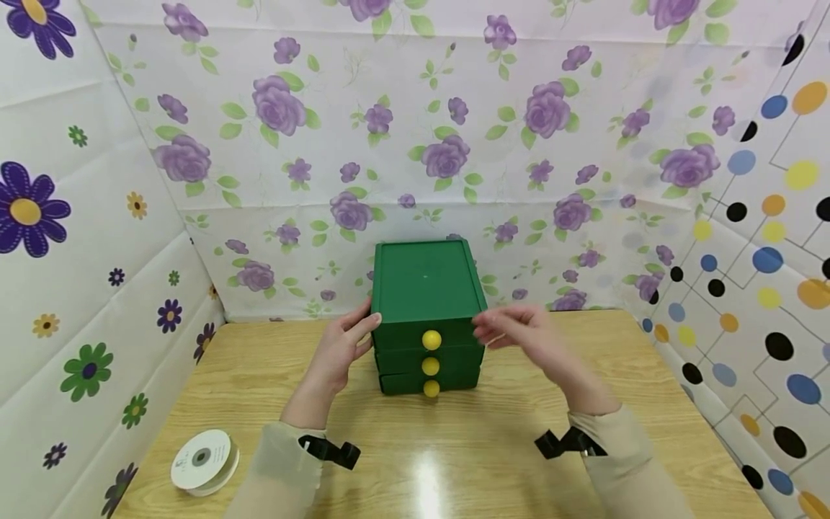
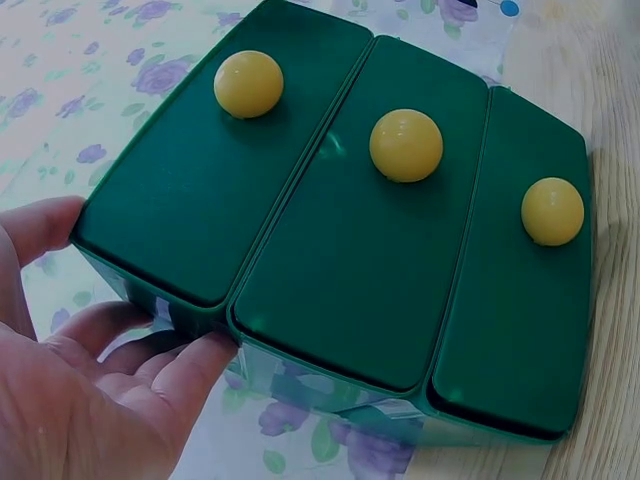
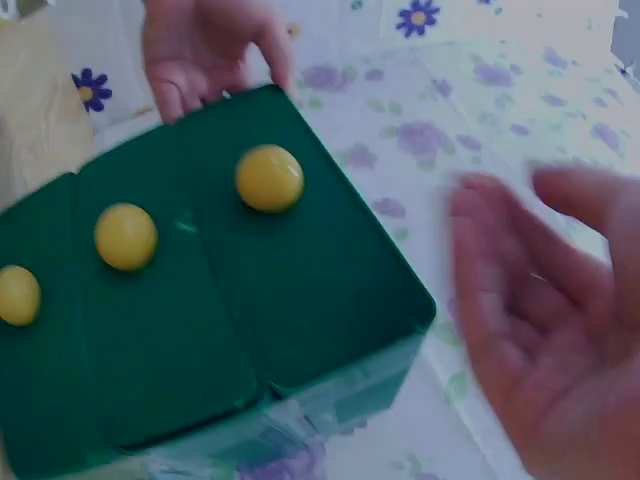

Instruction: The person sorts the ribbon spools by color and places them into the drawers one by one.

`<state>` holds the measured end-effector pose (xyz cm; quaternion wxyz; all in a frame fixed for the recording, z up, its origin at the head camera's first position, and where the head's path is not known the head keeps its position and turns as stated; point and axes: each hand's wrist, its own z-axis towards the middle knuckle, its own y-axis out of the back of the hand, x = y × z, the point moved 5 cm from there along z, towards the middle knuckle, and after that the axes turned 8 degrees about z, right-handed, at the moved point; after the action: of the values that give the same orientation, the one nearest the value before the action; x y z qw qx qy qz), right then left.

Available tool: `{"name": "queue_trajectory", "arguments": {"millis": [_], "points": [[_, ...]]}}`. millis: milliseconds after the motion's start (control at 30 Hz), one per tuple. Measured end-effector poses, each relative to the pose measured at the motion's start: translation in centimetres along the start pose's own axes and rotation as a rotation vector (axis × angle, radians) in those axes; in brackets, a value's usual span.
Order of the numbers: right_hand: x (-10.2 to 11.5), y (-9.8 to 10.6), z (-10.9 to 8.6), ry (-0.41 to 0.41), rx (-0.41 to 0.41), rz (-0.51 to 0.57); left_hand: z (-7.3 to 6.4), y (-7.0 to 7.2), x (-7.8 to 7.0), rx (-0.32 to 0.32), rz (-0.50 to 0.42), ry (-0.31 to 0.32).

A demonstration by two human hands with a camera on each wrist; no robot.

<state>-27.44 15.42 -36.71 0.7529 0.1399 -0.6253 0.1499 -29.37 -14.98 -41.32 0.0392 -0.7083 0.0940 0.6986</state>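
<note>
A small green drawer box (image 1: 428, 281) with three stacked drawers stands on the table against the back wall. Each drawer front carries a round yellow knob (image 1: 431, 340), and all three drawers look closed. My left hand (image 1: 338, 349) touches the box's left side, its thumb (image 2: 40, 228) at the top front corner and its fingers lower along the side wall. On the other side, my right hand (image 1: 519, 333) hovers by the top right front corner, fingers loosely bent and blurred. A gap separates it from the box in the right wrist view, and it holds nothing.
A white spool (image 1: 201, 459) lies at the table's left front. The wooden table (image 1: 532, 432) is bounded by a flowered back sheet (image 1: 402, 122), a flowered left sheet and a dotted right sheet (image 1: 746, 288). Black camera straps circle both wrists.
</note>
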Motion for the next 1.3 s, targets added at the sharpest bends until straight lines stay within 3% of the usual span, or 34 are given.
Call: {"name": "queue_trajectory", "arguments": {"millis": [100,200,367,467,567,867,1300], "points": [[1.1,2.1,0.8,0.073,-0.208,0.010,0.0,0.0,0.0,0.002,0.000,-0.002],[0.7,3.4,2.0,0.056,-0.299,-0.038,0.1,0.0,0.0,0.005,-0.001,-0.004],[-1.4,3.8,4.0,-0.060,-0.162,-0.161,0.2,0.1,0.1,0.010,-0.002,0.001],[-2.3,3.5,4.7,-0.112,-0.061,-0.191,0.2,0.1,0.1,0.012,0.000,0.004],[-2.6,3.2,5.1,-0.137,-0.014,-0.190,0.2,0.1,0.1,0.014,0.003,0.001],[-2.3,3.0,5.3,-0.170,0.024,-0.134,0.1,0.1,0.0,0.017,-0.001,0.004],[-2.6,2.9,4.9,-0.222,-0.007,-0.077,0.0,0.1,0.2,0.012,-0.012,-0.014]]}}
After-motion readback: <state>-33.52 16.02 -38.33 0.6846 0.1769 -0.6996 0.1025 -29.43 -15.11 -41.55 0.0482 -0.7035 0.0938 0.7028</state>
